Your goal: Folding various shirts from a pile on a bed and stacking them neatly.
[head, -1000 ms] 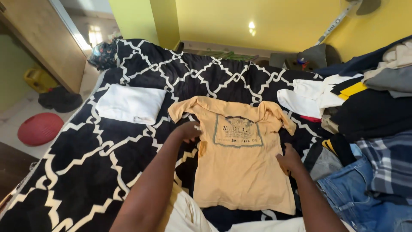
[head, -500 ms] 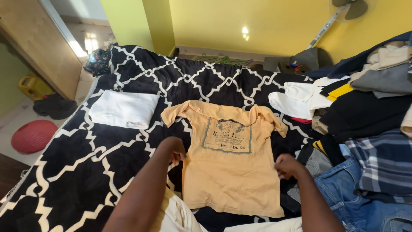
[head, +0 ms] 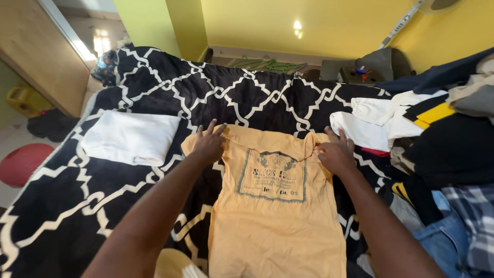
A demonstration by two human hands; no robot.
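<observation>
I have the orange T-shirt [head: 278, 216] spread flat, print up, on the black-and-white bedspread [head: 154, 92]. My left hand [head: 208, 144] and right hand [head: 335, 153] press its shoulders, fingers spread. No fold made yet; a folded white garment [head: 131, 138] lies left.

Both arms are bare from the bottom edge of the view up to the fingers; no sleeves, watch, bands or rings show. The left grip [head: 208, 144] and right grip [head: 335, 153] wear no gloves. Each forearm looks long and slim.
</observation>
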